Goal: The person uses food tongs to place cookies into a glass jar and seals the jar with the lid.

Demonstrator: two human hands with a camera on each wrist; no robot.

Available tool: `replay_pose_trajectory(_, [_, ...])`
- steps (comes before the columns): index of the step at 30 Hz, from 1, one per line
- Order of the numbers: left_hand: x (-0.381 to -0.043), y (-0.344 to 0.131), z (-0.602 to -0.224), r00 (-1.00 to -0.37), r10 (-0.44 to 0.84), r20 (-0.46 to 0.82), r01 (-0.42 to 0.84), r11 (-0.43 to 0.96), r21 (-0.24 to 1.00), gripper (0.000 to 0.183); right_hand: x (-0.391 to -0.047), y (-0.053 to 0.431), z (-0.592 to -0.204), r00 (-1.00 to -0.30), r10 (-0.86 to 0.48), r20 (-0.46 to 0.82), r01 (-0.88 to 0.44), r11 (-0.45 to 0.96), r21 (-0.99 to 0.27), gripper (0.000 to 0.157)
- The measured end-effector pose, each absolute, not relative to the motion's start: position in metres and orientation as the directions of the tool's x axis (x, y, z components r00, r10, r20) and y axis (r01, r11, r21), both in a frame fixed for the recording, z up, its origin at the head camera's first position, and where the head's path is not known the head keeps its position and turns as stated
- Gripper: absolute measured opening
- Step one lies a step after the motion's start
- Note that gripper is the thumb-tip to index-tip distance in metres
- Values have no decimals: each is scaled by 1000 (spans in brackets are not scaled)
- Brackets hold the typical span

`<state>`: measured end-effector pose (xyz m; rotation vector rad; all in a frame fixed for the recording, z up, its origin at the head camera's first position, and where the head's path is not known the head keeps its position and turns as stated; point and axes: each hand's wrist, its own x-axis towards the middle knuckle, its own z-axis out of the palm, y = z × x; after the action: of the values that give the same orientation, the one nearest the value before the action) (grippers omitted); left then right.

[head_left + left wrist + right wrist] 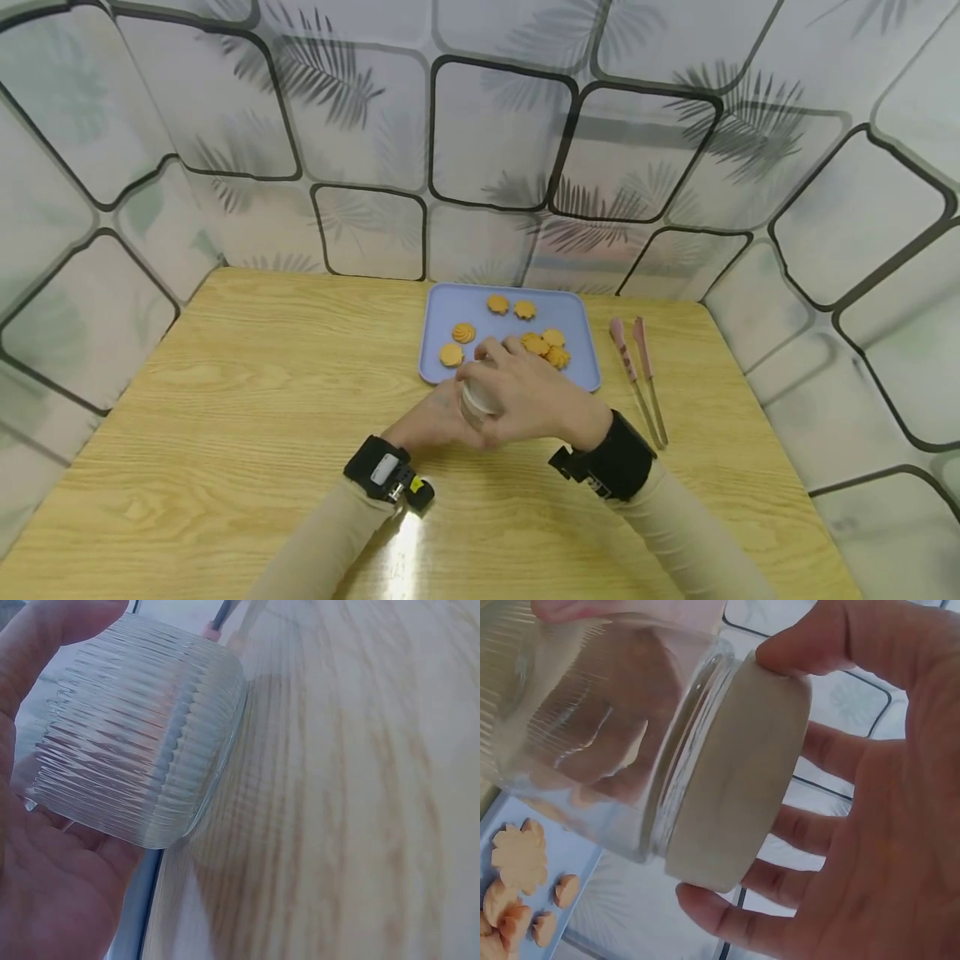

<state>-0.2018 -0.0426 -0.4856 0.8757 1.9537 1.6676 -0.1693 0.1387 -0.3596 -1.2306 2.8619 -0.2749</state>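
A clear ribbed glass jar [142,727] with a whitish lid [739,780] is held between both hands, just in front of the tray. My left hand [442,418] grips the jar's glass body, thumb on one side and fingers on the other. Curled round the edge of the lid are the thumb and fingers of my right hand [532,400]. In the right wrist view the lid sits on the jar's mouth, and no cookies show through the glass. The head view has most of the jar hidden by the hands.
Behind the hands lies a blue-lavender tray [558,310] with several cookies [463,333] on it. To its right, two slim utensils [649,375] with pink ends rest on the wooden table [285,367]. A patterned curtain-like wall [375,125] stands along the back and sides.
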Motion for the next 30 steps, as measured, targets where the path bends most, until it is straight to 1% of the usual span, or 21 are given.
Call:
replay_pose_trajectory(2, [-202,-45,-486,-715,695,79,198,93,976,93,-170,138,-360,-649,-757,83,-758,634,-153,53])
replay_pose_trajectory(4, [-203,-46,-486,-718,691,79,222,120,968,93,-170,137,-360,-615,-780,113,-787,599,-144,50])
replay_pose_trajectory(6, [-204,-46,-486,-720,689,78,238,141,961,93,-169,137,-360,-626,-772,110,-777,608,-162,54])
replay_pose_trajectory(7, [-205,-46,-485,-721,689,75,234,140,962,96,-168,137,-360,-648,-755,105,-759,628,-172,57])
replay_pose_trajectory(9, [-206,-45,-485,-722,688,73,221,129,967,99,-167,138,-360,-716,-692,90,-695,696,-180,65])
replay_pose_trajectory(11, [-207,-43,-484,-724,687,66,196,113,974,106,-166,137,-359,-795,-603,71,-605,776,-179,74])
replay_pose_trajectory(13, [-207,-41,-484,-730,681,60,190,118,975,111,-165,135,-360,-852,-518,76,-524,837,-159,80])
replay_pose_trajectory(16, [-206,-39,-484,-737,674,47,193,142,971,111,-163,131,-360,-904,-420,77,-427,896,-124,86])
replay_pose_trajectory(20, [-204,-40,-485,-734,678,38,174,133,976,109,-162,122,-362,-935,-353,42,-355,932,-68,89])
replay_pose_trajectory(21, [-204,-40,-485,-732,680,41,171,125,977,108,-162,120,-363,-938,-345,36,-346,937,-53,89])
replay_pose_trajectory(22, [-204,-40,-484,-730,681,49,199,143,970,108,-161,117,-363,-941,-338,32,-339,940,-43,86])
replay_pose_trajectory(26, [-206,-39,-483,-722,687,84,298,199,934,110,-158,110,-362,-945,-324,34,-325,945,-25,67])
replay_pose_trajectory(28, [-207,-39,-483,-715,694,86,319,214,923,109,-157,108,-361,-944,-327,37,-328,945,-22,57])
replay_pose_trajectory(30, [-207,-40,-484,-709,701,83,305,198,931,107,-156,106,-361,-940,-340,41,-340,940,-16,53])
